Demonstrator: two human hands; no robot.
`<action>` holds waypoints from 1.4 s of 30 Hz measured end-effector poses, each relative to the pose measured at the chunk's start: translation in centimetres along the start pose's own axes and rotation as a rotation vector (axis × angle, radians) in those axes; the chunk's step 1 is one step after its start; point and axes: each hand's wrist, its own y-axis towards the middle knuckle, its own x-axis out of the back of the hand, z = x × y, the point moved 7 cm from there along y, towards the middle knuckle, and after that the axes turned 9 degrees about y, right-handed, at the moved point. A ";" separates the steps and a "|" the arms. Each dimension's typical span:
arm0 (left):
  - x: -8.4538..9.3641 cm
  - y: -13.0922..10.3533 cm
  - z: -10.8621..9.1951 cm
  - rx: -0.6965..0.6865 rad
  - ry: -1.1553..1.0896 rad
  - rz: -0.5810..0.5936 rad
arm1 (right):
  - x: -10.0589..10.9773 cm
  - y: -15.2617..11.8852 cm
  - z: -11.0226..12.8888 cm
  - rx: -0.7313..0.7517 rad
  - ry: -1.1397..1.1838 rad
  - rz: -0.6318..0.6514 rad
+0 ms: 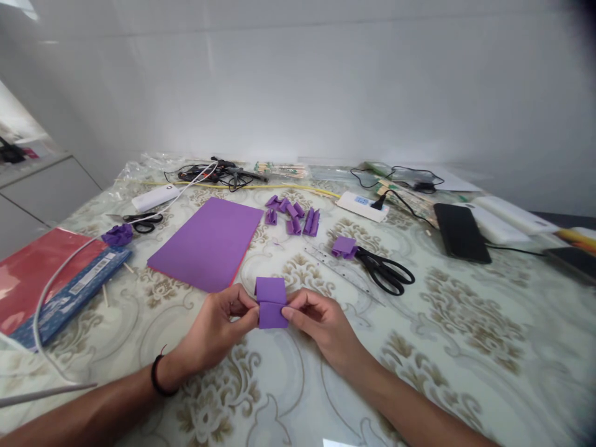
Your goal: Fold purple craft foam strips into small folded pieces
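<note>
A small folded purple paper piece [272, 303], creased across its middle, is held between both hands near the front of the table. My left hand [224, 320] pinches its left edge between thumb and fingers. On the right edge, the thumb and fingers of my right hand [321, 320] are closed. Several folded purple pieces [293, 217] lie behind the hands. Another folded purple piece [344, 247] rests at the blades of black-handled scissors [384, 270]. A stack of purple sheets [209, 242] with a red edge lies to the back left. A clear ruler [344, 276] lies right of the hands.
On the left are a red sheet [41, 267], a blue packet [79, 292], crumpled purple paper [117, 234], small scissors [144, 221] and a white cable [60, 273]. A power strip [362, 206], tangled wires [223, 174] and a black phone [460, 233] sit farther back.
</note>
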 end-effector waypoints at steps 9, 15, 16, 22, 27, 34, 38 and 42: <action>-0.1 0.0 -0.6 -0.044 -0.016 0.029 | 0.0 0.0 0.1 0.028 0.000 0.001; -0.3 0.4 -0.1 0.040 -0.025 0.060 | -0.4 -0.1 0.4 0.049 -0.025 0.009; -0.3 0.5 0.0 0.050 0.000 0.074 | -0.4 -0.1 0.4 0.055 -0.030 0.012; -0.5 0.5 -0.1 0.066 0.250 0.135 | -0.5 -0.2 0.3 0.060 -0.043 0.035; -0.9 0.5 0.0 0.042 0.194 0.161 | -0.8 -0.2 0.4 0.042 -0.078 0.038; -0.7 0.4 0.2 0.055 0.208 0.150 | -1.0 -0.5 0.6 -0.004 -0.115 0.028; -0.7 0.4 0.2 0.042 0.230 0.146 | -0.9 -0.5 0.4 -0.024 -0.131 0.023; -0.6 0.4 0.4 0.052 0.257 0.116 | -0.7 -0.5 0.4 -0.017 -0.155 -0.002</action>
